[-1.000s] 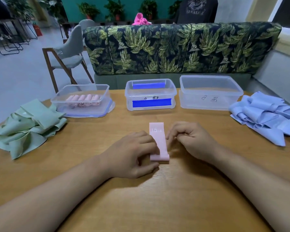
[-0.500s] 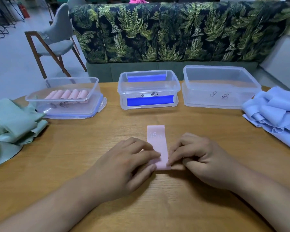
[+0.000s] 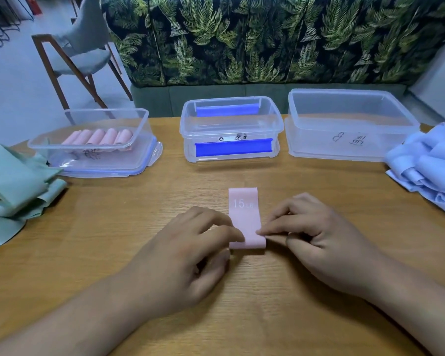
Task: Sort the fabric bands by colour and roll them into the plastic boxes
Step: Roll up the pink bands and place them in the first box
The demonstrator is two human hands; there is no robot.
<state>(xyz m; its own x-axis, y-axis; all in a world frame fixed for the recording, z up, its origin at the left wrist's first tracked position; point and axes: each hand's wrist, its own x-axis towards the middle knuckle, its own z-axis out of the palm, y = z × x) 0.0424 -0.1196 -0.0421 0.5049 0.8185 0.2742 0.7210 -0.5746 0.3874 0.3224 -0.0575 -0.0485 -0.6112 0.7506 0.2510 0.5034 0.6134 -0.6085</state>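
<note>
A pink fabric band (image 3: 245,214) marked 15 LB lies flat on the wooden table (image 3: 113,227), its near end rolled up a little. My left hand (image 3: 188,253) pinches the roll's left end and my right hand (image 3: 308,240) pinches its right end. The left plastic box (image 3: 70,147) holds several pink rolls (image 3: 100,136). No bands show in the middle box (image 3: 231,129), which has blue clips, or in the right box (image 3: 350,124). A pile of green bands (image 3: 13,181) lies far left and a pile of light blue bands (image 3: 429,165) far right.
The left box stands on its lid (image 3: 144,163). Behind the table runs a leaf-patterned sofa back (image 3: 267,39). A grey chair (image 3: 80,47) with wooden legs stands at the back left.
The view has tilted down and drawn closer to the table. Both hands stay on the near end of the pink band, which shows a slightly thicker roll.
</note>
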